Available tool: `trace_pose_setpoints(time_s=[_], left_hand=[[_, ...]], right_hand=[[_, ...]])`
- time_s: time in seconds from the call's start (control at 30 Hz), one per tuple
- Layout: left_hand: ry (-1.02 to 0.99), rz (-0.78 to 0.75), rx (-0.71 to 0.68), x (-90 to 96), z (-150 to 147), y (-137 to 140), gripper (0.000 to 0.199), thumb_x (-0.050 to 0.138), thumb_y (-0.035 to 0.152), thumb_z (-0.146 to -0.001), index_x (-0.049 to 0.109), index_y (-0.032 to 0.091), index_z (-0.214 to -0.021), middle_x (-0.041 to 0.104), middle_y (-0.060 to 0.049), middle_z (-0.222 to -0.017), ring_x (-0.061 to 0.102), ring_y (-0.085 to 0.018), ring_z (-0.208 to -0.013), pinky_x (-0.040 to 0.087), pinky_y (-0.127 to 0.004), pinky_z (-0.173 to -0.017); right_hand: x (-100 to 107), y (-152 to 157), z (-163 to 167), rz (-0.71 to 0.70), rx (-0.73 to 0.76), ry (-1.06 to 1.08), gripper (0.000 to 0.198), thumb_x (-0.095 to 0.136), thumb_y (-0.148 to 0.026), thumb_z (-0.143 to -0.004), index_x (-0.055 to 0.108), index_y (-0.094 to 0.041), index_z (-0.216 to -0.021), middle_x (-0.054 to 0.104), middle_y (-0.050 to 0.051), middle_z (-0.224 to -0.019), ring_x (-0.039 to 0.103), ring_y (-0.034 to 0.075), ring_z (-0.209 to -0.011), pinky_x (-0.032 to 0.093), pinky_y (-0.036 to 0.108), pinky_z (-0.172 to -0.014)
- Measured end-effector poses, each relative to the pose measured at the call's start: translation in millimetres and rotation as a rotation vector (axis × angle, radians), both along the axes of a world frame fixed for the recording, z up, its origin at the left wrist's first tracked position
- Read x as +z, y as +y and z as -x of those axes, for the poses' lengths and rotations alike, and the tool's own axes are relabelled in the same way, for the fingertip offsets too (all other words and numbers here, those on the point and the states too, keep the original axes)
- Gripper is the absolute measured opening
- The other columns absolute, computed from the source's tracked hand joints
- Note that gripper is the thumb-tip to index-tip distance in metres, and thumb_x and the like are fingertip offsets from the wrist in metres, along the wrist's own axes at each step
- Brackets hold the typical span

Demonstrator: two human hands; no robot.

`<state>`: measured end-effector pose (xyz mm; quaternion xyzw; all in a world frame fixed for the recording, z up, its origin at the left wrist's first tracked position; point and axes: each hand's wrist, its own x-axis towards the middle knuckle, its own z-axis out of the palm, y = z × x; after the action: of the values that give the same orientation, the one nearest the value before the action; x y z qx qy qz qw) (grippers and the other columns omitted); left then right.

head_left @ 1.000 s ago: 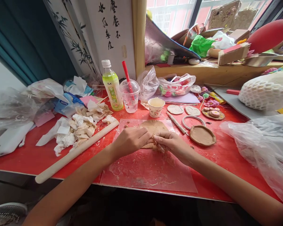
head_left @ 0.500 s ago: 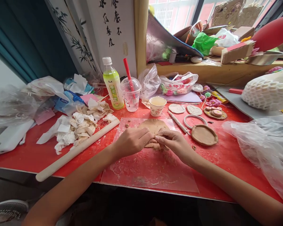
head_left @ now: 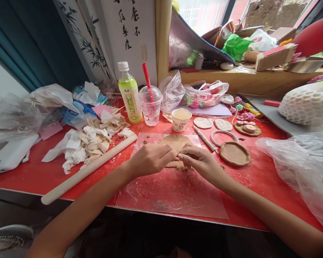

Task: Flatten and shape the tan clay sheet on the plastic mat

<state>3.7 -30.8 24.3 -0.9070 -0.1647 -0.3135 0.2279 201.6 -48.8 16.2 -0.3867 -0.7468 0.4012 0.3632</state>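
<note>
My left hand [head_left: 153,158] and my right hand [head_left: 200,161] meet fingertip to fingertip over a flat brown clay slab [head_left: 174,141]. Both are closed in a pinch on a small piece of clay, mostly hidden by the fingers. The slab lies on a clear plastic sheet [head_left: 172,200], with crumbs of clay near its front edge. To the right of my right hand sits a round clay disc with a raised rim [head_left: 235,154]. Close to it are a pale ring [head_left: 213,135] and a slim clay-smeared tool [head_left: 204,139].
A long rolling pin [head_left: 88,170] lies at the left beside crumpled tissues [head_left: 93,143]. Behind the slab stand a paper cup [head_left: 181,121], a plastic cup with a red straw [head_left: 150,107] and a drink bottle [head_left: 130,95]. Plastic bags [head_left: 298,161] cover the right side.
The whole view has shifted slightly. My hands stay pinched together over the slab, with only small finger movement.
</note>
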Motion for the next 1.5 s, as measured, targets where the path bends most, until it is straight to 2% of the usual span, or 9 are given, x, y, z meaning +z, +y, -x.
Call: trace_pose_setpoints(time_s=[0.23,0.53,0.63,0.73,0.9,1.03,1.2,1.37,1.5], left_hand=[[0.090,-0.157,0.014,7.6,5.0,-0.4,0.010,0.050,0.025,-0.088,0.051,0.016,-0.091,0.060,0.003,-0.067,0.053,-0.009,-0.055,0.037,-0.024,-0.051],[0.021,-0.192,0.163,16.4,11.9,1.8,0.018,0.056,0.015,-0.083,0.051,0.012,-0.100,0.065,-0.001,-0.087,0.060,-0.011,-0.072,0.042,-0.023,-0.058],[-0.003,-0.179,0.262,17.2,10.9,4.4,0.006,0.050,0.020,-0.087,0.051,0.014,-0.085,0.060,0.000,-0.071,0.053,-0.009,-0.059,0.037,-0.023,-0.051],[-0.017,-0.241,0.348,17.0,10.6,8.3,0.026,0.048,0.025,-0.088,0.043,0.018,-0.064,0.046,0.004,-0.052,0.041,-0.008,-0.046,0.028,-0.025,-0.045],[-0.021,-0.163,0.471,12.0,12.6,12.2,0.018,0.050,0.026,-0.088,0.049,0.016,-0.073,0.054,0.001,-0.062,0.046,-0.009,-0.052,0.031,-0.025,-0.047],[-0.015,-0.108,0.520,8.5,13.3,12.8,0.006,0.049,0.018,-0.088,0.053,0.014,-0.086,0.060,-0.002,-0.075,0.051,-0.010,-0.058,0.032,-0.024,-0.047],[0.007,-0.150,0.516,10.1,12.6,13.0,0.028,0.048,0.032,-0.089,0.048,0.017,-0.066,0.051,0.002,-0.057,0.047,-0.010,-0.050,0.028,-0.026,-0.045],[-0.020,-0.135,0.538,11.0,13.0,13.7,0.017,0.049,0.026,-0.089,0.054,0.015,-0.078,0.059,-0.001,-0.073,0.053,-0.010,-0.059,0.031,-0.025,-0.048],[-0.016,-0.188,0.531,11.1,12.4,14.1,0.032,0.047,0.034,-0.089,0.047,0.017,-0.063,0.050,0.001,-0.056,0.046,-0.010,-0.049,0.029,-0.026,-0.045]], right_hand=[[3.4,-0.8,-0.1,-0.007,-0.008,-0.018,0.024,0.053,-0.036,-0.084,0.062,-0.018,-0.072,0.053,0.001,-0.069,0.048,0.011,-0.063,0.037,0.026,-0.059],[-1.2,8.0,-0.2,0.356,-0.182,0.326,0.017,0.065,-0.032,-0.075,0.058,-0.017,-0.078,0.049,-0.004,-0.062,0.045,0.008,-0.057,0.035,0.024,-0.054],[-1.2,9.4,-0.8,0.455,-0.200,0.472,0.018,0.067,-0.031,-0.073,0.058,-0.016,-0.073,0.051,-0.003,-0.064,0.045,0.007,-0.057,0.036,0.021,-0.052],[0.3,11.8,-3.6,0.566,-0.244,0.598,0.017,0.064,-0.030,-0.075,0.057,-0.016,-0.071,0.053,-0.001,-0.069,0.045,0.005,-0.056,0.038,0.017,-0.047],[2.1,20.7,-11.9,0.741,-0.362,0.842,0.003,0.054,-0.015,-0.075,0.055,-0.016,-0.072,0.052,-0.001,-0.065,0.047,0.003,-0.053,0.043,0.010,-0.045],[2.5,26.5,-15.2,0.763,-0.455,0.954,0.012,0.053,-0.005,-0.073,0.057,-0.017,-0.073,0.057,0.000,-0.069,0.052,0.004,-0.058,0.050,0.009,-0.054],[-0.7,28.1,-14.6,0.768,-0.470,0.996,0.014,0.057,-0.001,-0.071,0.059,-0.015,-0.075,0.058,0.000,-0.070,0.055,0.004,-0.060,0.052,0.009,-0.057],[-3.9,27.5,-14.7,0.780,-0.443,1.007,0.011,0.056,-0.004,-0.074,0.060,-0.014,-0.076,0.059,0.000,-0.070,0.056,0.003,-0.058,0.052,0.008,-0.056],[-2.0,27.0,-14.8,0.799,-0.412,1.009,0.010,0.058,-0.007,-0.075,0.061,-0.014,-0.080,0.060,0.000,-0.071,0.057,0.004,-0.058,0.052,0.009,-0.055]])
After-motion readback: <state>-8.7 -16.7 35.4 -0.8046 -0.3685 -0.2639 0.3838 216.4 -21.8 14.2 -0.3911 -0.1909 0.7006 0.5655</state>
